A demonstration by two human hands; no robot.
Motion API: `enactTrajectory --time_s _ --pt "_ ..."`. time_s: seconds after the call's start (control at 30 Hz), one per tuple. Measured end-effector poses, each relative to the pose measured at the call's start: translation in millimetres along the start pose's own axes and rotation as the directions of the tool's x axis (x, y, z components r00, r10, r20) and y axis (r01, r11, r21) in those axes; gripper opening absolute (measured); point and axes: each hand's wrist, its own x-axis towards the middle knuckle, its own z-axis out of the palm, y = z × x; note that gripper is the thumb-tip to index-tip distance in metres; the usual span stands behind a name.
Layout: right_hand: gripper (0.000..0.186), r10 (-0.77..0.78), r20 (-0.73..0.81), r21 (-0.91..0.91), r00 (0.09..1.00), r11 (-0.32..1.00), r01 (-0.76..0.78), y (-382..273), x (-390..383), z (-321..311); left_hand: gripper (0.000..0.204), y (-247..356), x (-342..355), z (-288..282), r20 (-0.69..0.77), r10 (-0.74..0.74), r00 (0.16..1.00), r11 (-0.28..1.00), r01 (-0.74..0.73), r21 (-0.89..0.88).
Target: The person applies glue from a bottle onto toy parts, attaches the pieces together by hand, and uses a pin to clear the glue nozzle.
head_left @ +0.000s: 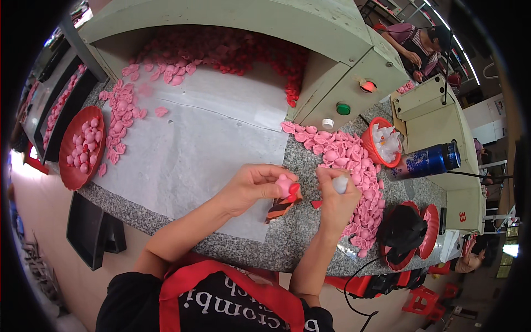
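At the frame's centre, the left hand (246, 190) pinched a small rounded pink-and-red piece (284, 183) by its side, apparently to leave the red part exposed. Right of centre, the right hand (336, 203) gripped a mostly hidden whitish object (341, 184), beside petal-like pink pieces (354, 160) heaped on the speckled grey stone bench (303, 232), presumably for easy reach.

A black bundle (402, 228) lies below the blue bottle (427, 160), and red stools (423, 300) stand farther below it. Well above the bottle, a co-worker (407, 36) leans forward.
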Motion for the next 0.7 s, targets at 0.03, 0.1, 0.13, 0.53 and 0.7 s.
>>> enactTrajectory --time_s 0.03,0.1,0.13,0.53,0.7 --pt "0.006 0.030 -0.008 0.052 1.000 0.998 -0.030 -3 1 -2 0.033 -1 -1 0 -0.014 -0.049 0.999 0.980 0.046 -0.192" --pt "0.008 0.059 -0.007 0.106 0.998 0.993 -0.058 -9 1 -2 0.034 -6 -1 -1 -0.027 -0.098 0.995 0.923 0.081 -0.376" --pt "0.011 -0.004 0.107 0.172 0.994 0.985 -0.015 -13 -2 1 0.037 -10 0 -2 0.007 -0.092 0.996 0.874 0.085 -0.479" --pt "0.031 -0.299 0.223 0.146 0.928 0.951 0.272 -25 -23 23 0.038 -11 0 2 -0.035 -0.035 0.999 0.789 0.006 -0.615" --pt "0.030 -0.273 0.194 0.207 0.942 0.950 0.233 -25 -23 20 0.043 -1 0 -6 -0.089 -0.069 0.994 0.905 0.025 -0.424"
